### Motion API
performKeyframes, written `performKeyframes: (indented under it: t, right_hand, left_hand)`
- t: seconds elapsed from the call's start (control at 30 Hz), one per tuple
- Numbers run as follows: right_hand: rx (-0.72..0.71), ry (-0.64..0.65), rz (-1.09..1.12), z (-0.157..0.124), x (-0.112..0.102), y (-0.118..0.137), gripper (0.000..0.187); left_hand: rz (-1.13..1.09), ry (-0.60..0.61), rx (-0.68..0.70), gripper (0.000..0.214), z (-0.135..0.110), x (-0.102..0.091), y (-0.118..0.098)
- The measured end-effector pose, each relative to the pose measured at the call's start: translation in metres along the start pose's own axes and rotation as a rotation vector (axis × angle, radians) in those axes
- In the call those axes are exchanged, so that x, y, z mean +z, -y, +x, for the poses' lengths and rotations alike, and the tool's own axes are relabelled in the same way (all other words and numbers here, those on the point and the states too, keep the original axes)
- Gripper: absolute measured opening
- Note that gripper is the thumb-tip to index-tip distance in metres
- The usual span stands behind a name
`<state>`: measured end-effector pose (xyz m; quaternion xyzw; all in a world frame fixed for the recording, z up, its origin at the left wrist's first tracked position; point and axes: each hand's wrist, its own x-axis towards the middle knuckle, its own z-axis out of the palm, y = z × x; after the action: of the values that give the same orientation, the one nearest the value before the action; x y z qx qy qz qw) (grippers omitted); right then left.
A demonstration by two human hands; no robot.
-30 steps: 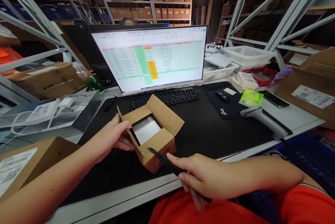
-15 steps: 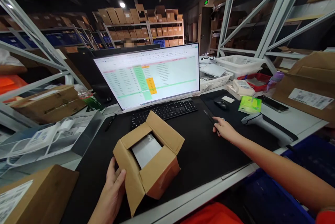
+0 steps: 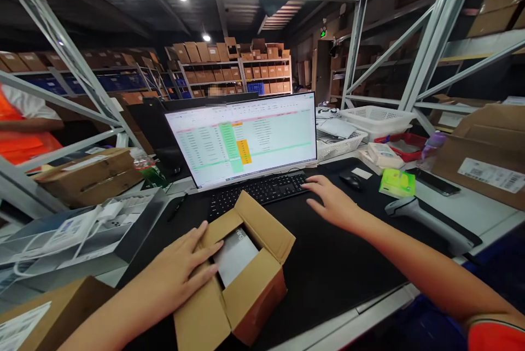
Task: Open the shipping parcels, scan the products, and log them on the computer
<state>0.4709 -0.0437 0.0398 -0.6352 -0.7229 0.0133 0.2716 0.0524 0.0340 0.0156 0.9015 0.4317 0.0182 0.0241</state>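
An open cardboard box (image 3: 252,291) stands tilted on the black desk mat, its flaps folded outward. Inside it lies a pale grey box (image 3: 235,261) with dark lettering along one edge. My left hand (image 3: 184,263) is laid over the left flap, fingers spread, fingertips reaching over the opening. At the right end of the black keyboard (image 3: 262,192) is my right hand (image 3: 334,203), its fingers apart and nothing seen in them. A computer mouse (image 3: 351,180) lies just to its right.
Behind the keyboard a monitor (image 3: 283,143) shows a spreadsheet. To the right are a barcode scanner (image 3: 430,225), a green packet (image 3: 397,182), a phone (image 3: 438,182) and a large carton (image 3: 471,146). A grey divided tray (image 3: 118,241) is at left; a person in orange stands beyond.
My right hand has let go of the dark pen-like tool and moved left to the keyboard. My left hand has gone from the box's side up onto its flap. The view has tilted up.
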Motion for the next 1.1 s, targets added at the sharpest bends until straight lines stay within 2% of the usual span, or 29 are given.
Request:
performKeyframes:
  t: [0.07, 0.13, 0.17, 0.23, 0.33, 0.4, 0.47, 0.5, 0.6, 0.67, 0.7, 0.8, 0.93, 0.97, 1.03, 1.1]
  right_hand:
    - [-0.346, 0.03, 0.151, -0.008, -0.016, 0.047, 0.034]
    - [-0.603, 0.147, 0.159, -0.015, -0.02, 0.091, 0.032]
    - [-0.688, 0.199, 0.113, -0.018, -0.016, 0.109, 0.033]
    - [-0.759, 0.33, 0.002, -0.018, -0.002, 0.134, 0.042]
    - [-0.736, 0.516, -0.087, -0.009, 0.022, 0.147, 0.05]
    - [-0.687, 0.505, -0.008, 0.0, 0.029, 0.143, 0.042]
    - [-0.603, 0.449, 0.199, 0.006, 0.028, 0.132, 0.039]
    - [-0.56, 0.464, 0.32, 0.007, 0.026, 0.124, 0.039]
    - [-0.522, 0.713, 0.573, 0.007, 0.022, 0.101, 0.04]
    - [-0.584, 0.876, 0.631, 0.005, 0.026, 0.09, 0.041]
    - [-0.62, 0.913, 0.639, 0.004, 0.03, 0.087, 0.041]
    - [-0.708, 0.887, 0.59, -0.005, 0.041, 0.087, 0.031]
    - [-0.754, 0.844, 0.51, -0.012, 0.037, 0.094, 0.013]
    - [-0.699, 0.838, 0.519, -0.01, 0.032, 0.097, 0.014]
    - [-0.516, 0.786, 0.509, -0.001, 0.022, 0.105, 0.028]
    - [-0.355, 0.712, 0.38, 0.013, 0.016, 0.117, 0.041]
  left_hand:
    - [-0.041, 0.003, -0.017, 0.058, 0.014, -0.007, -0.004]
    - [-0.107, -0.02, -0.049, 0.066, 0.025, -0.017, -0.007]
    - [-0.154, -0.028, -0.055, 0.068, 0.029, -0.022, -0.008]
    - [-0.279, -0.067, -0.047, 0.067, 0.034, -0.029, -0.005]
    - [-0.481, -0.178, -0.064, 0.065, 0.039, -0.03, 0.004]
    - [-0.556, -0.237, -0.135, 0.064, 0.042, -0.023, 0.009]
    - [-0.607, -0.274, -0.198, 0.067, 0.046, -0.012, 0.012]
    - [-0.649, -0.289, -0.234, 0.07, 0.049, -0.006, 0.012]
    - [-0.841, -0.289, -0.374, 0.073, 0.057, 0.011, 0.008]
    - [-0.93, -0.3, -0.482, 0.072, 0.06, 0.018, 0.002]
    - [-0.959, -0.314, -0.532, 0.072, 0.06, 0.02, 0.0]
    - [-1.029, -0.318, -0.644, 0.075, 0.059, 0.02, -0.007]
    - [-0.995, -0.262, -0.662, 0.074, 0.056, 0.01, -0.006]
    - [-0.95, -0.264, -0.658, 0.071, 0.056, 0.006, -0.004]
    - [-0.837, -0.28, -0.642, 0.06, 0.054, -0.004, -0.004]
    - [-0.629, -0.275, -0.606, 0.046, 0.049, -0.016, -0.007]
